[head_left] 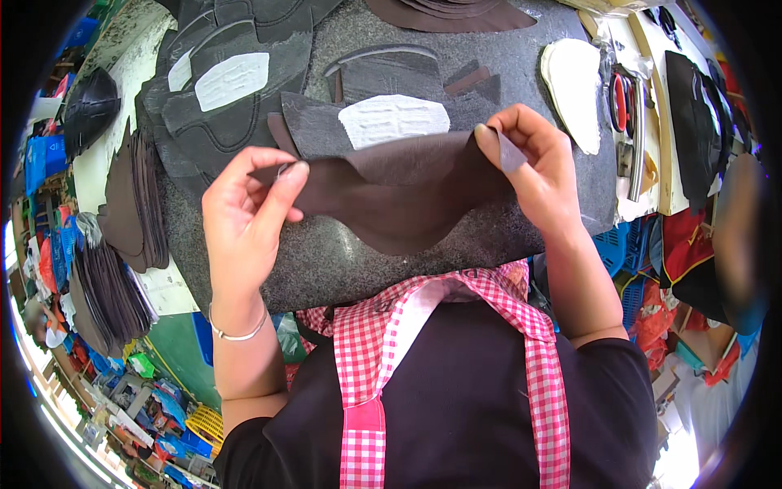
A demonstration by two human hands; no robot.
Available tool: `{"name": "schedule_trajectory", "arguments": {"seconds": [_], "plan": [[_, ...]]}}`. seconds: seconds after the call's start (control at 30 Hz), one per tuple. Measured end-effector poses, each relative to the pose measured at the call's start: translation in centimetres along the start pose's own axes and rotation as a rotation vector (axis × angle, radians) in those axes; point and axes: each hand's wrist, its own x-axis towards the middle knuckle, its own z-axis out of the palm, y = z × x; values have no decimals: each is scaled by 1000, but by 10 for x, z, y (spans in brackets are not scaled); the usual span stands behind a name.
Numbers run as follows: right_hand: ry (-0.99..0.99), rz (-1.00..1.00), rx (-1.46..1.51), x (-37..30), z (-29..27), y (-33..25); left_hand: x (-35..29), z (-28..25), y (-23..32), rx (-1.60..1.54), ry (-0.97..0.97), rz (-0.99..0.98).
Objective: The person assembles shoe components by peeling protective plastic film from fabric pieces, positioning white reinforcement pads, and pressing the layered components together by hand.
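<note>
My two hands stretch a dark brown leather piece (pixel 407 191) between them, above the near part of a dark grey speckled slab (pixel 318 261). My left hand (pixel 257 208) pinches its left end between thumb and fingers. At the other end, my right hand (pixel 533 167) grips a corner that folds over to a paler side. The middle of the piece sags toward me in a rounded curve. Just beyond it lie black cut pieces with a white textured patch (pixel 395 121). A similar black piece with a white patch (pixel 232 81) lies further left.
Stacks of dark cut pieces (pixel 134 204) stand along the left edge. More brown pieces (pixel 452 12) lie at the far side. On the right are a cream-coloured pad (pixel 572 94), red-handled scissors (pixel 621 104) and a metal rod (pixel 638 147). A blue basket (pixel 615 248) sits below the right edge.
</note>
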Motion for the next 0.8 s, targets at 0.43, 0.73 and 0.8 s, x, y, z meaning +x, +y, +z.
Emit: {"name": "schedule_trajectory", "arguments": {"seconds": [0.43, 0.73, 0.8], "plan": [[50, 204, -192, 21, 11, -16, 33, 13, -14, 79, 42, 16], [86, 247, -272, 22, 15, -25, 35, 23, 1, 321, 76, -33], [82, 251, -267, 22, 15, -26, 35, 25, 2, 362, 84, -46]]}}
